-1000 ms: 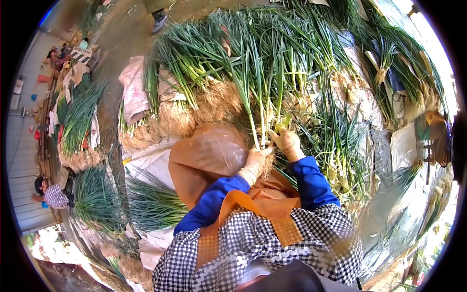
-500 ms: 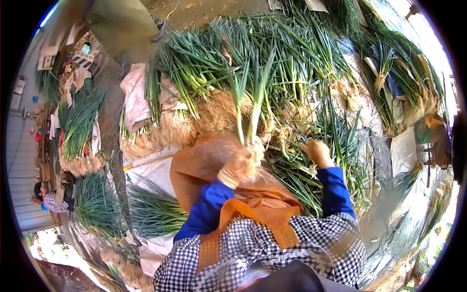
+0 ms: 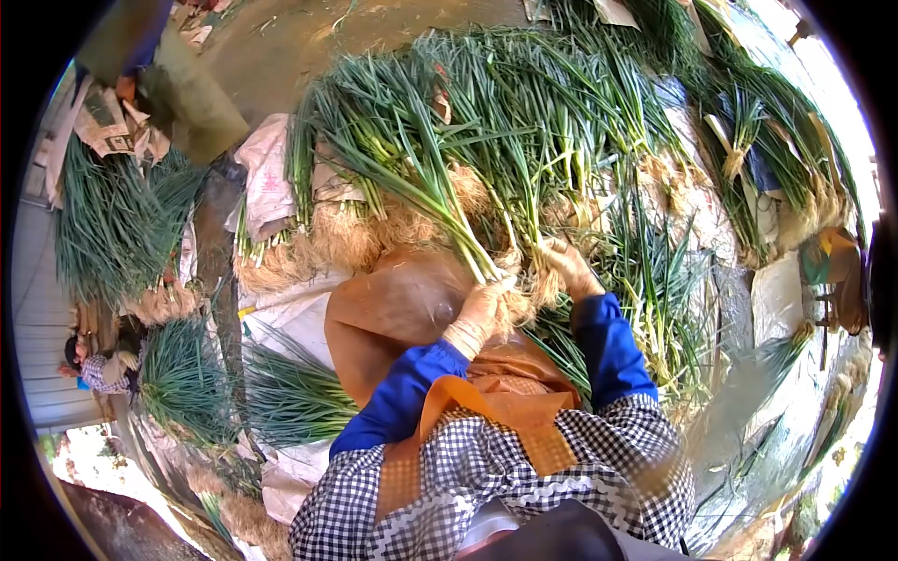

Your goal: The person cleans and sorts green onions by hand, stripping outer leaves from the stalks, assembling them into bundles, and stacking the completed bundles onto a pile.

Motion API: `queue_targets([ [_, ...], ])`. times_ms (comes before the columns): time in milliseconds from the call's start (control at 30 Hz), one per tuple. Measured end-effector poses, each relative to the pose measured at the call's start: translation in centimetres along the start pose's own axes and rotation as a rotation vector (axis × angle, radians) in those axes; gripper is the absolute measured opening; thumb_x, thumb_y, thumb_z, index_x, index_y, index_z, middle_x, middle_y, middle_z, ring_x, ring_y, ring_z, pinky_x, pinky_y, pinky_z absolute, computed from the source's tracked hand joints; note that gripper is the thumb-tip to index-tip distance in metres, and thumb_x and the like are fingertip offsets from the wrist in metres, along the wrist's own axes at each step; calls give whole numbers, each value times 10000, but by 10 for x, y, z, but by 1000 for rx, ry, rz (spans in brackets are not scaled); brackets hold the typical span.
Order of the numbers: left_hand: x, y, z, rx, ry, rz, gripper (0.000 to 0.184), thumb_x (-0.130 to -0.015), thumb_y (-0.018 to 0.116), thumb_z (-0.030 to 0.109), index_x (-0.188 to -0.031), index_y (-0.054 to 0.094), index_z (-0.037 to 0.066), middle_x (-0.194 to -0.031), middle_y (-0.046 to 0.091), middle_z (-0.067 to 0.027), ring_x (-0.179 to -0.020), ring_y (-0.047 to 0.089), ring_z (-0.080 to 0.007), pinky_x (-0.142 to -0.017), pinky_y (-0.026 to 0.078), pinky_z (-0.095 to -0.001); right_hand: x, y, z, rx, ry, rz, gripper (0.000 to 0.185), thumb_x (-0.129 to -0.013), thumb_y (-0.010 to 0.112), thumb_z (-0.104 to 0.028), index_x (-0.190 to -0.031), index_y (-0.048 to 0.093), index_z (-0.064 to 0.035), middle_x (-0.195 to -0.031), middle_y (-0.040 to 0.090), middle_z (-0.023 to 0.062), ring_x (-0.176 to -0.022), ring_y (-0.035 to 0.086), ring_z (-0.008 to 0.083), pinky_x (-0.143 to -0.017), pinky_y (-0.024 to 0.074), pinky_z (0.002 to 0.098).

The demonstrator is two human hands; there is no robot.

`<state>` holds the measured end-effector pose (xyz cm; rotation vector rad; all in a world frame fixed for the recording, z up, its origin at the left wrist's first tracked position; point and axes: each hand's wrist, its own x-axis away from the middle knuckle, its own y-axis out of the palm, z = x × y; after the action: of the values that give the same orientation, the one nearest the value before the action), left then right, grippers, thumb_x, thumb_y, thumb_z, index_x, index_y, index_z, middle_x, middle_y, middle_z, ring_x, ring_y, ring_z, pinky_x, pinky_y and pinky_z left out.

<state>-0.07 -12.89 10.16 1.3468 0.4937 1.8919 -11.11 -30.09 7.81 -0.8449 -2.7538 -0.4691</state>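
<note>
My left hand (image 3: 482, 311) is closed around the white lower ends of a few green onions (image 3: 456, 224). Their long leaves lean up and to the left, and pale stringy roots hang beside the fingers. Close by on the right, my right hand (image 3: 572, 268) has its fingers closed at the base of another green onion (image 3: 533, 210), just above its roots. Just beyond both hands lies a wide heap of green onions (image 3: 486, 93), leaves pointing away. A brown apron (image 3: 402, 304) covers my lap beneath the left hand.
Loose green onions (image 3: 659, 290) lie to my right, and a leafy bundle (image 3: 295, 393) rests on my left. More bundles (image 3: 786, 168) stand at the far right. At the upper left, a person carries a large bundle (image 3: 112, 220); another person (image 3: 103, 369) is farther off.
The green onions in my left hand have tipped from upright toward the left. My right hand has moved left and up, closing on a stalk near its roots. The person at upper left has shifted.
</note>
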Motion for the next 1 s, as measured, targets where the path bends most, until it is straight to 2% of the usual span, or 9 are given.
queue_targets([
  [133,3,38,-51,-58,23,80,73,-787,613,27,-842,567,20,-695,587,-68,-547,580,-180,-494,487,-286,61,30,0,-45,0,274,118,-831,610,-150,-872,586,-42,-753,575,-29,-649,482,51,-585,382,202],
  [300,15,64,-72,-163,-43,-225,102,-791,582,-1,-892,578,-11,-730,588,-75,-613,594,-182,-531,486,-277,105,8,-27,207,-66,371,220,-869,542,-201,-949,580,1,-763,576,-10,-619,478,62,-552,385,201],
  [400,18,71,-95,-160,-165,-288,80,-792,572,-21,-871,578,-11,-750,581,-61,-662,585,-161,-590,485,-252,75,-38,3,637,-719,363,295,-896,497,-286,-976,589,-17,-727,551,1,-645,491,87,-602,382,214],
  [433,22,76,-99,-193,-149,-340,70,-791,575,-23,-859,580,-8,-753,581,-58,-673,582,-153,-589,481,-246,83,-44,-20,287,-63,284,303,-877,530,-293,-979,590,-14,-734,550,0,-649,492,88,-592,381,214],
  [500,16,74,-108,-163,-214,-304,66,-806,569,1,-869,585,-2,-760,585,-60,-666,579,-156,-586,476,-243,73,-55,-9,72,26,298,263,-857,569,-265,-940,595,-17,-710,537,-10,-629,473,76,-567,372,221],
  [667,-1,73,-121,-132,-302,-178,167,-822,591,92,-947,612,-16,-727,600,-44,-648,565,-148,-584,468,-241,111,-50,-25,0,-87,420,221,-868,557,-248,-758,559,-57,-578,477,-9,-499,411,77,-490,320,200],
  [833,-19,65,-123,-266,-176,27,129,-777,595,19,-897,618,-22,-727,607,-68,-577,569,-166,-515,480,-238,209,-50,-63,-239,-198,207,236,-899,499,-251,-732,489,-84,-580,457,-33,-484,372,45,-469,296,185],
  [900,-32,54,-123,-141,-94,-97,160,-791,562,10,-937,608,-35,-713,598,-60,-590,572,-161,-524,482,-243,234,-93,-54,-182,-462,560,245,-901,493,-254,-736,515,-74,-576,463,-30,-475,377,56,-457,311,201],
  [1000,-19,68,-118,-189,-177,-252,223,-801,535,53,-993,578,-52,-693,574,-63,-578,541,-140,-526,464,-239,239,-156,-30,372,-84,784,319,-863,541,-349,-917,634,-48,-730,621,36,-587,546,108,-530,412,226],
])
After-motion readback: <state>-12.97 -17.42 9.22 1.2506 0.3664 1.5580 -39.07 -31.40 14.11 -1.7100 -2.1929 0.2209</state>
